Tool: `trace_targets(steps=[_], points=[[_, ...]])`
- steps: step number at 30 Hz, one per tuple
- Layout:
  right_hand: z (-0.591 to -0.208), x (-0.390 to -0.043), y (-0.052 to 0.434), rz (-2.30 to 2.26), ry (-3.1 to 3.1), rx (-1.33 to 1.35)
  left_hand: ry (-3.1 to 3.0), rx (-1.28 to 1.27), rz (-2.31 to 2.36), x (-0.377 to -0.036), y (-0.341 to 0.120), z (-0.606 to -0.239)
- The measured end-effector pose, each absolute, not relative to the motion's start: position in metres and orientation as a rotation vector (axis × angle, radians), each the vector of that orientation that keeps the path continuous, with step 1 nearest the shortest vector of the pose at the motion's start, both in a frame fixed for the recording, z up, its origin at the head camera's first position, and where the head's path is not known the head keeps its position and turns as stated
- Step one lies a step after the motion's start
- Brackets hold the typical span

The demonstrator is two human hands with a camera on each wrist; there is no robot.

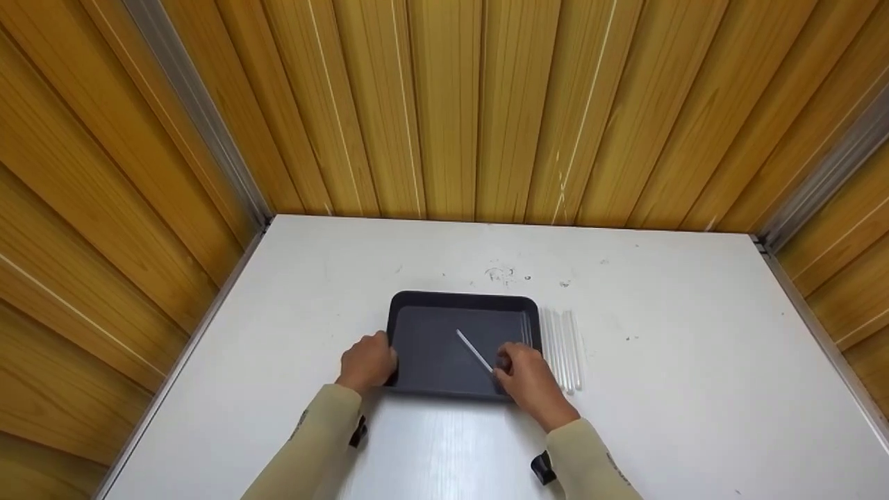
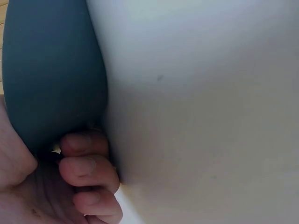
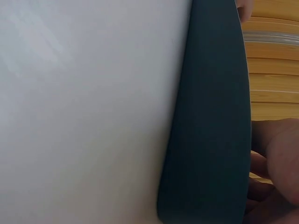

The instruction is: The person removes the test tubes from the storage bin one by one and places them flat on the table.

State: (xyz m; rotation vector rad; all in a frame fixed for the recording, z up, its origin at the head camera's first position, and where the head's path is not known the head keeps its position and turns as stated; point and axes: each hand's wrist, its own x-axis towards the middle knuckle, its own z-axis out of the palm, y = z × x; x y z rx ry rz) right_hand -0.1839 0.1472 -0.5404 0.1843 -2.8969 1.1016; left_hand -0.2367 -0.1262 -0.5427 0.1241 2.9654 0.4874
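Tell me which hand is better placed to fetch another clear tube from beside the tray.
Right, probably. The right hand holds one clear tube over the dark tray, and the spare tubes lie just past the tray's right rim. The left hand grips the tray's left edge.

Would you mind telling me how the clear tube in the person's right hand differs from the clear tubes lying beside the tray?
The held tube is over the dark tray, pinched by the right hand; the row of tubes lies on the white table, right of the tray, untouched. The held tube runs diagonally; the row of tubes lies side by side, pointing away from the person. The held tube is single, the row several. All look clear and slender.
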Motion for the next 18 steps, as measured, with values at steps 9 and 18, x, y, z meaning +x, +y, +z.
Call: trace_targets(steps=[9, 18], points=[[-0.5426, -0.1826, 0.144, 1.097, -2.93, 0.186, 2.945, 0.1, 0.479, -0.2373, -0.126, -0.5437], [-0.5423, -0.1833, 0.1429, 1.057, -2.936, 0.223, 2.965, 0.128, 0.481, -0.2361, -0.1259, -0.5412]])
